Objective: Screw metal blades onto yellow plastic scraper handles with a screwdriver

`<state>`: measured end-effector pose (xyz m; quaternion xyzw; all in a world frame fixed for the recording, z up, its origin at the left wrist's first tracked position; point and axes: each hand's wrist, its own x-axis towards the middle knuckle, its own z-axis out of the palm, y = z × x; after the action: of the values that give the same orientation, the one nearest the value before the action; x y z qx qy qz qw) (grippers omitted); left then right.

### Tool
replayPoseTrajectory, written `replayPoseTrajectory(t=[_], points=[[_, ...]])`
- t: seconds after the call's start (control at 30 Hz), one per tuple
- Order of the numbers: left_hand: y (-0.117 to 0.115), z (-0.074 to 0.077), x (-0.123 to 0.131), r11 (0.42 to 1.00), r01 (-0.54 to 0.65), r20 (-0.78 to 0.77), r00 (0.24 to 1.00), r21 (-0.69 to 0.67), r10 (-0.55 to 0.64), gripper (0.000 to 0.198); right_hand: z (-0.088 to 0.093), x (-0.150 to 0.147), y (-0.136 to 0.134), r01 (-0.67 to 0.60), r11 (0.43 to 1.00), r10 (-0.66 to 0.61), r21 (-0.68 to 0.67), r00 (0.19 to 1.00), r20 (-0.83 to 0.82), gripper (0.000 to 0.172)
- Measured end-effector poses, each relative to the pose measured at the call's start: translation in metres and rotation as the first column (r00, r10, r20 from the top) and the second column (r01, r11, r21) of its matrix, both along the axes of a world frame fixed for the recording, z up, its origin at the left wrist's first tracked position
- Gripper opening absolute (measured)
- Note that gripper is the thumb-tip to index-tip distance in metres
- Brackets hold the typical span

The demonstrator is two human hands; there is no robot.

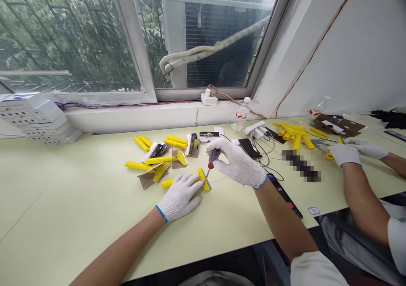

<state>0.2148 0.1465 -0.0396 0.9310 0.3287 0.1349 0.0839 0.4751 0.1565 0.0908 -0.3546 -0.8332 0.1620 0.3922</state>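
Observation:
A yellow scraper (pixel 204 177) lies on the table with its head to the right. My left hand (pixel 181 196), in a white knit glove, rests over its handle and holds it against the tabletop, hiding the handle's middle. In my gloved right hand (pixel 237 162) is a screwdriver (pixel 214 156) with a dark, red-collared handle. Its shaft slants down and its tip meets the scraper's head; whether it sits in a screw is too small to tell. Further left lie more yellow scrapers (pixel 163 160), some with brown card on their heads, beside black-and-white packets (pixel 155 151).
A phone (pixel 285 197), cables (pixel 269 148) and a black pouch (pixel 250 148) lie right of my right hand. A bottle (pixel 242 113) stands near the wall. A co-worker's gloved hands (pixel 345 154) work by a pile of yellow handles (pixel 293 133). White boxes (pixel 38 119) are stacked at left.

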Motion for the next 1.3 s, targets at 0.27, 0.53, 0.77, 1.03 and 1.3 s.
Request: replayPoseTrajectory(t=[0.27, 0.53, 0.77, 1.03, 1.3], points=[[0.002, 0.000, 0.006, 1.000, -0.019, -0.030, 0.999, 0.015, 0.020, 0.051, -0.086, -0.019, 0.000, 0.250, 0.968, -0.222, 0.036, 0.910, -0.350, 0.058], [0.002, 0.000, 0.005, 1.000, -0.019, -0.046, 0.999, 0.020, 0.020, 0.049, -0.102, -0.002, 0.000, 0.393, 0.918, -0.390, -0.058, 0.860, -0.329, 0.039], [0.003, -0.003, 0.004, 1.000, -0.016, -0.036, 0.999, 0.020, 0.016, 0.050, -0.110, 0.002, -0.001, 0.377, 0.916, -0.401, -0.138, 0.847, -0.348, 0.043], [0.002, -0.002, 0.005, 0.999, -0.021, -0.040, 0.999, 0.026, 0.022, 0.054, -0.109, 0.002, 0.002, 0.189, 0.953, -0.255, -0.237, 0.921, -0.294, 0.039], [0.002, 0.000, 0.004, 1.000, -0.018, -0.046, 0.999, 0.012, 0.018, 0.051, -0.122, 0.003, 0.012, 0.186, 0.944, -0.245, -0.274, 0.949, -0.200, 0.044]])
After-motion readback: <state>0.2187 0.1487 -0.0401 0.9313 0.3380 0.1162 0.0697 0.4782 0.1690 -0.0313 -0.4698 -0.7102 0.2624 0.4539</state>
